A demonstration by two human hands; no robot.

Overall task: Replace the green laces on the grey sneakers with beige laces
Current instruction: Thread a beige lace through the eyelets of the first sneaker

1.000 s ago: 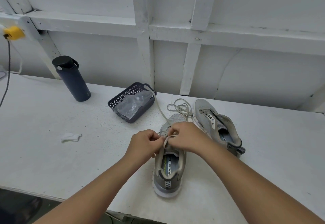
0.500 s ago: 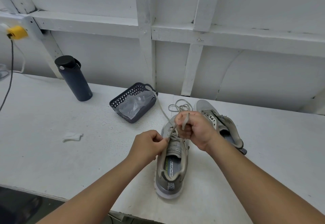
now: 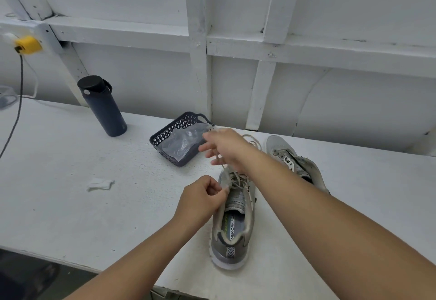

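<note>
Near sneaker [image 3: 232, 224] sits on table [image 3: 70, 205], heel twd person. Left hand [image 3: 200, 199] still pinches its eyelet edge. Right hand [image 3: 226, 148] has swept up & away from tongue in last sec, grip on beige lace [image 3: 218, 158], blurred: pulling slack thru. Second sneaker [image 3: 295, 163] behind, apparently unlaced.

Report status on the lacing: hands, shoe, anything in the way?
Left hand pinching at near sneaker's eyelets. Right hand raised, blurred, drawing beige lace up. Second sneaker unlaced. Basket just beyond right hand.
</note>
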